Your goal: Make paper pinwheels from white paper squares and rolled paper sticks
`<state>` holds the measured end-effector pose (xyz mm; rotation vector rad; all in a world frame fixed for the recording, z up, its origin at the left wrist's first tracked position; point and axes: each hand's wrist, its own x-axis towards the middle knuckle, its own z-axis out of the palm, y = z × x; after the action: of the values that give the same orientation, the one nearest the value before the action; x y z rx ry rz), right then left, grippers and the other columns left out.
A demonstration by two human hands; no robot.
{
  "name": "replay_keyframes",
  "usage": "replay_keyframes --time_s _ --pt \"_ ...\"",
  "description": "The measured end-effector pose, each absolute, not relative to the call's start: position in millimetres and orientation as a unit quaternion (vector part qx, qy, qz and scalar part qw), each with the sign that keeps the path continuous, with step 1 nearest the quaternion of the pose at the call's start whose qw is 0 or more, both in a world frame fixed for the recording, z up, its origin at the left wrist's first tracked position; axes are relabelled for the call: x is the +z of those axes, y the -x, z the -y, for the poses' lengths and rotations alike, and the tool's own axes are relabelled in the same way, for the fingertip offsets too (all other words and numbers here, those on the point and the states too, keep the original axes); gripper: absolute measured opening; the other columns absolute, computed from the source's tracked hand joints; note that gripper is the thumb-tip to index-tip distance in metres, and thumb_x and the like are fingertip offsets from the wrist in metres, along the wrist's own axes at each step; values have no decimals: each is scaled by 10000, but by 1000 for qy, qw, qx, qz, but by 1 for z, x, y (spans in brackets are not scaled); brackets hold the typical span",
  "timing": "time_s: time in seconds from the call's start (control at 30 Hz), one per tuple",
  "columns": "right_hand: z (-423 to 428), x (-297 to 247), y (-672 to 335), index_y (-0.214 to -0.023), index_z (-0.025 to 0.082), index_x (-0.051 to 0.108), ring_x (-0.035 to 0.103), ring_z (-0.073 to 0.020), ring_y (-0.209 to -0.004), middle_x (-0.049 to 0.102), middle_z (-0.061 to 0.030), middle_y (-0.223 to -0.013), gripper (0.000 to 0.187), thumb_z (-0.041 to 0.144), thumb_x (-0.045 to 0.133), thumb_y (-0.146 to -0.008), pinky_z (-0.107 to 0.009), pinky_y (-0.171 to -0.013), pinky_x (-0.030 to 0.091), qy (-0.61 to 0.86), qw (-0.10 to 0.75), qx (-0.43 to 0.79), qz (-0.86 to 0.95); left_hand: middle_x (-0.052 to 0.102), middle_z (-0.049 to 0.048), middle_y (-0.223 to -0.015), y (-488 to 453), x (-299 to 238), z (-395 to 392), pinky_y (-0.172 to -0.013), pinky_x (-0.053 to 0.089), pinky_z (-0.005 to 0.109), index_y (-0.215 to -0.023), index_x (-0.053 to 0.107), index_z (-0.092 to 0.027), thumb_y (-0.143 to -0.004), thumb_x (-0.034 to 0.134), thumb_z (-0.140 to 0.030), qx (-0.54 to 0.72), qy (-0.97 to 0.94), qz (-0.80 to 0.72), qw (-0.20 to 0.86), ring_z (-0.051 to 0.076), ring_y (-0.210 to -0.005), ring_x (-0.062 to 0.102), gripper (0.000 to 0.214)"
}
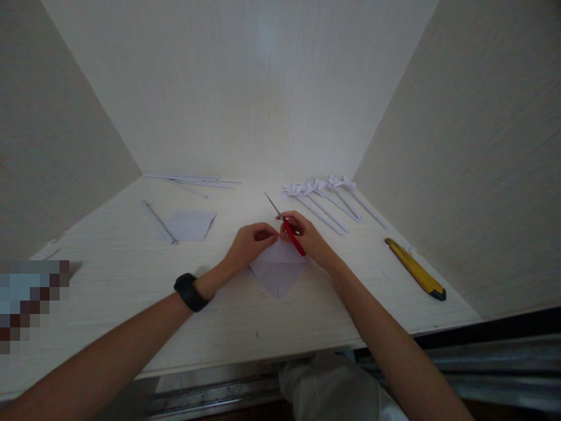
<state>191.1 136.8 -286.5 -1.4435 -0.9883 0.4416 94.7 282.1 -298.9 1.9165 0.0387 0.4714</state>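
Observation:
My left hand [255,240] is closed in a pinch at the upper corner of a creased white square of paper [279,272], which lies turned like a diamond. Close beside it, my right hand [302,231] is closed too, with a slim red-handled tool [294,238] across its fingers. The tool's thin pointed metal end sticks out up and to the left; its exact kind is unclear. The right fingertips also meet at the paper's corner, and whether they grip it is hard to see.
Paper pinwheels on rolled sticks [324,202] lie at the back right. Rolled paper sticks [188,178] rest at the back left, above more paper [190,225] and a single stick [158,221]. A yellow utility knife [414,268] lies right. Walls enclose the white tabletop [210,333].

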Motion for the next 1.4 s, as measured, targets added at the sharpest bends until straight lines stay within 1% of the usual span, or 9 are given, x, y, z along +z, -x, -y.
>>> replay_keyframes --time_s 0.17,0.37,0.53,0.67,0.93,1.1,1.27,1.4 --pt "-137 -287 -190 -993 221 534 519 -102 -671 564 43 -746 336 226 689 -695 -250 -649 407 628 618 194 432 692 35 -718 -93 -296 -280 -651 480 270 -723 671 -158 -730 633 -259 209 -812 -14 544 155 -670 625 107" --pt "-137 -287 -188 -1008 225 527 511 -103 -711 569 27 -825 378 236 713 -679 -247 -663 407 647 607 183 423 690 38 -713 -91 -293 -279 -631 474 264 -732 670 -153 -742 624 -249 203 -826 -21 526 153 -661 623 107" --pt "-137 -287 -188 -1001 227 526 502 -96 -682 551 42 -778 370 222 711 -680 -245 -649 399 642 614 189 419 692 34 -715 -92 -296 -279 -642 490 266 -729 673 -157 -739 642 -244 214 -820 -14 531 149 -659 629 93" --pt "-136 -286 -190 -978 222 537 500 -96 -645 545 54 -718 353 223 710 -670 -249 -626 394 632 620 205 417 698 38 -727 -94 -299 -281 -665 507 279 -739 680 -159 -744 653 -265 213 -810 -7 547 154 -677 641 109" --pt "-135 -281 -189 -969 216 555 511 -96 -657 556 51 -724 346 208 712 -661 -251 -648 394 626 634 210 401 713 51 -802 -93 -298 -281 -753 517 311 -775 693 -162 -728 668 -256 197 -781 13 592 166 -750 661 108" --pt "-134 -280 -187 -982 214 564 486 -84 -626 554 57 -707 334 197 700 -678 -234 -598 367 631 635 210 392 703 49 -799 -93 -296 -279 -686 499 284 -789 682 -161 -718 687 -288 185 -782 10 595 159 -729 637 145" --pt "-133 -279 -186 -999 204 563 520 -88 -643 585 43 -719 358 254 720 -681 -229 -595 380 619 649 233 376 686 28 -736 -92 -293 -277 -639 465 257 -742 666 -157 -698 710 -320 167 -764 -17 622 137 -669 612 175" --pt "-132 -278 -185 -1002 209 570 503 -71 -610 598 38 -758 382 259 737 -662 -202 -526 353 603 666 252 360 672 10 -700 -91 -290 -276 -604 447 243 -711 660 -164 -698 708 -329 167 -758 -21 630 129 -641 596 173"
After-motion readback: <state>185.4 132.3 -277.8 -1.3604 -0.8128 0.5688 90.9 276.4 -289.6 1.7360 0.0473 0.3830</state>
